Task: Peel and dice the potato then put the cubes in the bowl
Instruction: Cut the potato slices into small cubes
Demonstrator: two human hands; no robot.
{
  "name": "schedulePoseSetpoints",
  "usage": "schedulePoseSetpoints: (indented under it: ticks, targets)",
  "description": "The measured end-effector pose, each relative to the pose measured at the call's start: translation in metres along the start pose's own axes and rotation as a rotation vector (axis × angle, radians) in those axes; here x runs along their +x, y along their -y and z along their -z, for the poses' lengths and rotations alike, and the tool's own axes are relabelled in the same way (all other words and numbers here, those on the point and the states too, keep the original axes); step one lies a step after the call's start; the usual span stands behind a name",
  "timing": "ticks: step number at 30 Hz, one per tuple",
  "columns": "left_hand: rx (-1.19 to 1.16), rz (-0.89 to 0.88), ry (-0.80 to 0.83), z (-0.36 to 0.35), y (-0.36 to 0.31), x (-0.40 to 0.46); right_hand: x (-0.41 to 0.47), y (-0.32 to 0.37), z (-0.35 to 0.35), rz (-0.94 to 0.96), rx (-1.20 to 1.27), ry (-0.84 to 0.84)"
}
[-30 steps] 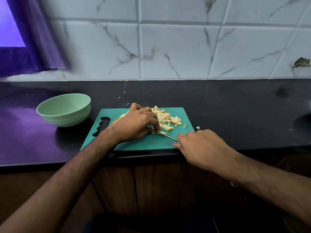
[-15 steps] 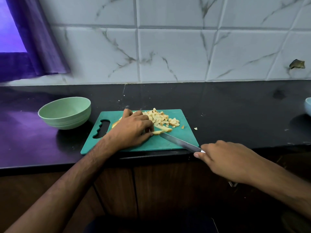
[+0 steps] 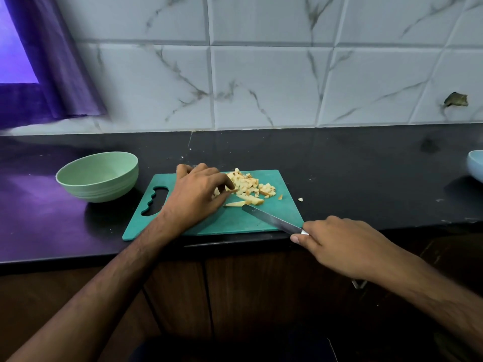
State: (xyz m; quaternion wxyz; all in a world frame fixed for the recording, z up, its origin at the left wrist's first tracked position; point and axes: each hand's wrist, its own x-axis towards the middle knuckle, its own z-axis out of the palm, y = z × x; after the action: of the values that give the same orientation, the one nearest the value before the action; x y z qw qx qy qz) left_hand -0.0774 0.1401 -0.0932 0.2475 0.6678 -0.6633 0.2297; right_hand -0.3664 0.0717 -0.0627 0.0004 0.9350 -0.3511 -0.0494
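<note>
A pile of diced potato cubes (image 3: 251,186) lies on the far half of a teal cutting board (image 3: 235,220). In front of the pile lie a few uncut potato strips (image 3: 244,203). My left hand (image 3: 198,197) rests on the board, its fingertips touching a strip at the pile's left edge. My right hand (image 3: 339,244) grips the handle of a knife (image 3: 271,219) at the board's near right corner. The blade tip lies beside the strips. An empty pale green bowl (image 3: 98,176) stands left of the board.
The board sits at the front edge of a dark counter (image 3: 366,178). One stray potato cube (image 3: 300,199) lies on the counter right of the board. A light blue dish (image 3: 475,165) shows at the right frame edge. A tiled wall is behind.
My right hand has drawn the knife back toward the near right, out from under my left hand. My left fingers have shifted onto the strips at the pile.
</note>
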Motion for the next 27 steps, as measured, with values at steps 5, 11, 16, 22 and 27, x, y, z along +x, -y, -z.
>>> schedulePoseSetpoints:
  ticks: [5,11,16,22,27]
  targets:
    - [0.055,0.012,0.064,-0.007,-0.005,0.001,-0.002,-0.002,0.002,0.002,-0.017,-0.008]
    - [0.074,-0.023,0.16,-0.009,-0.003,-0.01,-0.007,0.0,0.004,-0.042,-0.004,-0.057]
    - [0.062,-0.057,0.132,-0.004,0.001,-0.014,0.0,0.008,-0.001,-0.048,0.008,-0.097]
    - [-0.041,-0.141,0.213,0.001,0.007,-0.023,0.008,0.018,0.001,-0.029,0.035,-0.051]
    - [-0.102,-0.223,0.274,0.002,0.013,-0.024,0.008,0.023,-0.002,-0.021,0.077,0.004]
